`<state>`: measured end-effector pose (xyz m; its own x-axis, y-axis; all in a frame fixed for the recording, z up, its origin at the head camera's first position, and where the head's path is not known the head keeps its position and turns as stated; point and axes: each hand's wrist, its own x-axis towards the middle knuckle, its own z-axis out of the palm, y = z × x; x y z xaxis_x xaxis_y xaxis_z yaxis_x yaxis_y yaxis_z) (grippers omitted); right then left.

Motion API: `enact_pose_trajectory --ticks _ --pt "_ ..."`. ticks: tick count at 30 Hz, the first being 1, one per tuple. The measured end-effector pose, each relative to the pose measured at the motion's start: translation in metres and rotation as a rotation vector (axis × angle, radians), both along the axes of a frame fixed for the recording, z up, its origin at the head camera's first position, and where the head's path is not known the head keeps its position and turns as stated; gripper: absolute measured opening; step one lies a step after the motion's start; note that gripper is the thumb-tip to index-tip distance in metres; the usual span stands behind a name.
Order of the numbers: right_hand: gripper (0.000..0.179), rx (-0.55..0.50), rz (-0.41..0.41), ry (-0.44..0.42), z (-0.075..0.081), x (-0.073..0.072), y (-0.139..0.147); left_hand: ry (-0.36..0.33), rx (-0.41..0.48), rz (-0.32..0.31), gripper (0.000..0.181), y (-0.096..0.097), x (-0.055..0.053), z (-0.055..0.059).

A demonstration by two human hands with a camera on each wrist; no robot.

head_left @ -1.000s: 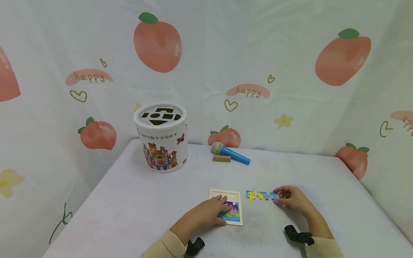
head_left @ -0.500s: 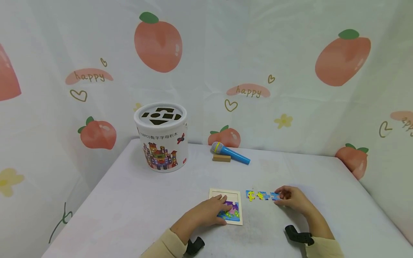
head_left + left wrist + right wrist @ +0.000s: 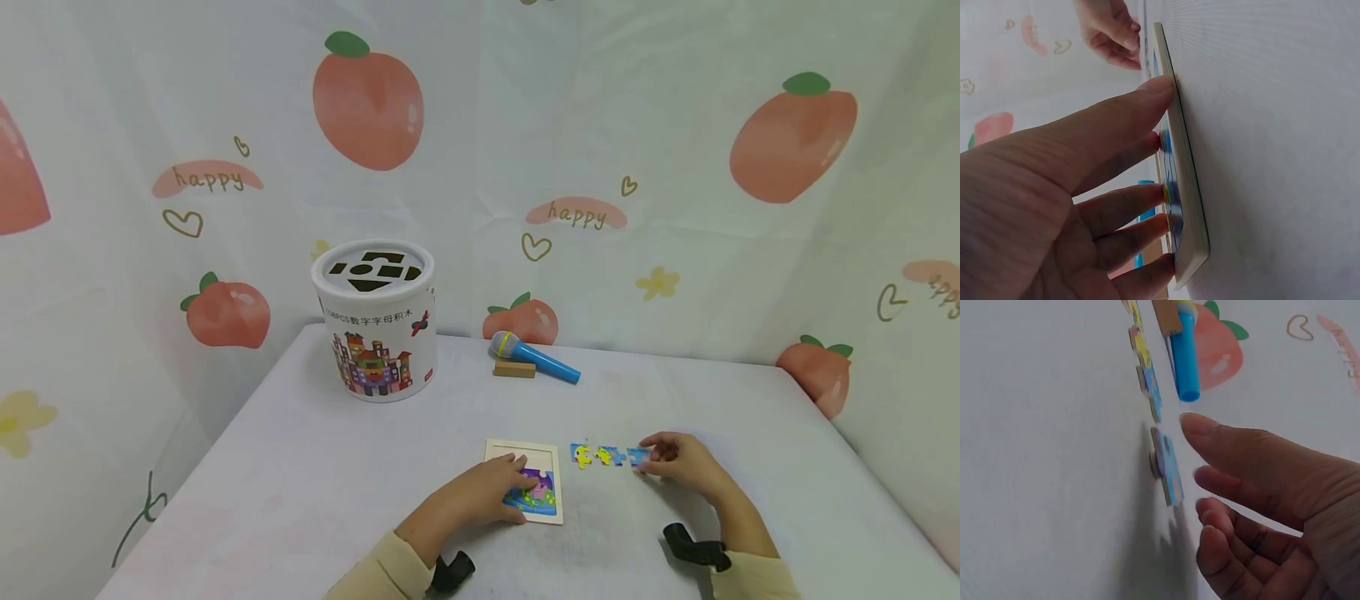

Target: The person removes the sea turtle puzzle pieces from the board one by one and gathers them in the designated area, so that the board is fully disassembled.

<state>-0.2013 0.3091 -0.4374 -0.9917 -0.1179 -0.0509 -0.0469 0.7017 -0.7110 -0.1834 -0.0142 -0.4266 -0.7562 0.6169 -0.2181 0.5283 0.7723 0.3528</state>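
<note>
My left hand [image 3: 487,490] rests over a wooden jigsaw frame [image 3: 560,492], its fingers spread across the picture part and its thumb at the near edge. In the left wrist view the fingertips touch the colourful pieces and the thumb lies on the frame's rim [image 3: 1188,187]. Right of the frame, loose puzzle pieces [image 3: 582,455] with yellow and blue patches lie in a row. At the row's right end my right hand [image 3: 686,462] has thumb and index finger around a blue puzzle piece [image 3: 1171,465]; in the right wrist view a gap shows between fingertips and piece.
Behind, a blue toy microphone [image 3: 551,365] lies beside a small wooden block [image 3: 514,368]. A white bucket [image 3: 378,321] with shape holes in its lid stands at the back left. A peach-print cloth [image 3: 465,167] hangs behind the white table [image 3: 337,467].
The right-end blue piece and my right hand have shifted slightly right, widening the gap to the neighbouring piece. My left hand stays on the frame.
</note>
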Motion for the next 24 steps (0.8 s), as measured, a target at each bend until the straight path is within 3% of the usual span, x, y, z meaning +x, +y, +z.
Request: enact_pose_trajectory --ticks 5,9,14,21,24 --pt "0.039 0.074 -0.035 0.035 0.009 0.000 -0.014 -0.036 0.053 0.012 0.055 -0.004 -0.003 0.000" --pt "0.038 0.054 -0.022 0.045 0.016 -0.003 -0.029 -0.088 0.117 0.034 0.056 -0.009 -0.007 0.000" --pt "0.035 0.027 0.043 0.045 0.020 -0.007 -0.051 -0.129 0.185 0.093 0.056 -0.017 -0.015 -0.001" --pt "0.034 -0.017 0.166 0.015 0.022 -0.015 -0.086 -0.108 0.212 0.105 0.064 -0.030 -0.028 -0.005" --pt "0.034 -0.033 0.230 0.009 0.022 -0.019 -0.102 -0.130 0.228 0.141 0.068 -0.035 -0.030 -0.005"
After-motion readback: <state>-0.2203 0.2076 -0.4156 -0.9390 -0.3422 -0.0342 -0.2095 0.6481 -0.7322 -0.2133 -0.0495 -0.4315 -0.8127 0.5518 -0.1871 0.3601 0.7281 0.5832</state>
